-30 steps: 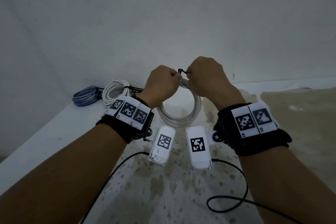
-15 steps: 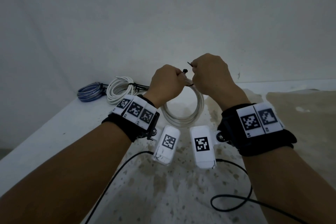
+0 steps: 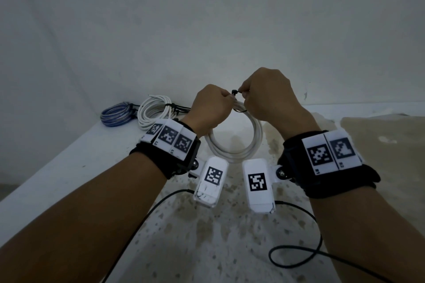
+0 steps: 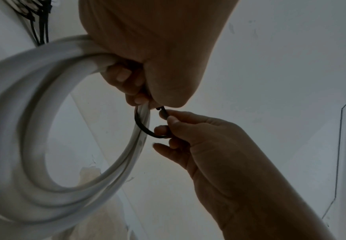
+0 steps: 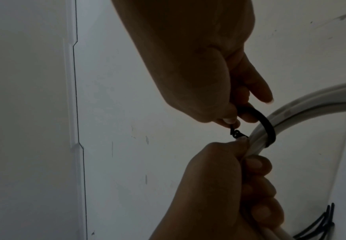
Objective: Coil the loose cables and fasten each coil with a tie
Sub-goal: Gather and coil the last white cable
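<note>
surface: white table (image 3: 69,167), its right part blotched tan, pushed against a bare grey-white wall (image 3: 207,18) | left hand (image 3: 210,108) fist wrapped round white cable coil (image 3: 234,151), raised above the table | right hand (image 3: 266,96) pinches black tie (image 4: 141,125) looped around the coil | rear left: blue coil (image 3: 115,115), tied white coil (image 3: 154,112)
</note>
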A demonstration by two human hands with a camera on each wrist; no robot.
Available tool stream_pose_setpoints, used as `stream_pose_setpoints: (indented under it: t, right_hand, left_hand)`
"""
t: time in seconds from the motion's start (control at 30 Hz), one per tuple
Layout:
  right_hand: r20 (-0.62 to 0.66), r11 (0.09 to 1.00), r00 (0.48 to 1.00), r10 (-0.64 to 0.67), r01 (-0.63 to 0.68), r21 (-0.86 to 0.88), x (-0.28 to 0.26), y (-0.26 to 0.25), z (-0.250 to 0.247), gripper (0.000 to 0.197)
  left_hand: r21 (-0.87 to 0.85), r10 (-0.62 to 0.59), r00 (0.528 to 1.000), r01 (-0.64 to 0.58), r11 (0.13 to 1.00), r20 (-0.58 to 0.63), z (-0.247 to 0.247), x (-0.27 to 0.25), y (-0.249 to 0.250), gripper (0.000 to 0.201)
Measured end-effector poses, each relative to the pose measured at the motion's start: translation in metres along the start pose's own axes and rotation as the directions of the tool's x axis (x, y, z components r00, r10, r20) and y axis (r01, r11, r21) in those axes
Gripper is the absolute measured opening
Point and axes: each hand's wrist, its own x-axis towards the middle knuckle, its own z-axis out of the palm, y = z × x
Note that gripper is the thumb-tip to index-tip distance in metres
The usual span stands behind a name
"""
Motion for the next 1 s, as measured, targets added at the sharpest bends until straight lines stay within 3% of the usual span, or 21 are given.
stream_pose_setpoints:
  t: [0.3,0.47,0.6,0.73,0.83,0.93,1.0]
  right_hand:
    - [0.032,1.0,0.999,0.018,-0.018,-0.012,0.001,0.0,0.001,0.021]
    - [0.031,1.0,0.999,0.013,-0.013,0.0,-0.001,-0.002,0.001,0.021]
    - [-0.006,0.994,0.997,0.083,-0.083,0.074,-0.001,-0.003,0.0,0.022]
    - [-0.029,0.949,0.987,0.155,-0.141,0.282,-0.002,0.003,0.005,0.024]
    - [0.077,0.84,0.973,0.218,-0.227,0.493,-0.001,0.007,0.005,0.023]
    - [0.237,0.593,0.915,0.325,-0.393,0.702,0.002,0.013,0.001,0.027]
    - [0.342,0.403,0.871,0.352,-0.471,0.785,0.001,0.014,0.002,0.019]
  left_hand:
    - [0.007,0.01,1.0,-0.01,1.0,0.003,0.001,0.0,-0.001,0.031]
    - [0.197,0.117,0.993,-0.115,0.974,0.001,0.001,0.001,-0.005,0.033]
    - [0.391,0.259,0.964,-0.262,0.883,0.059,0.0,-0.001,-0.002,0.032]
    - [0.425,0.39,0.914,-0.4,0.812,0.114,-0.003,0.0,-0.005,0.029]
    - [0.34,0.429,0.895,-0.443,0.83,0.12,-0.006,-0.003,-0.006,0.028]
    - [0.266,0.434,0.889,-0.458,0.848,0.148,-0.004,-0.01,-0.005,0.027]
    - [0.233,0.447,0.879,-0.476,0.848,0.165,-0.003,-0.013,-0.002,0.028]
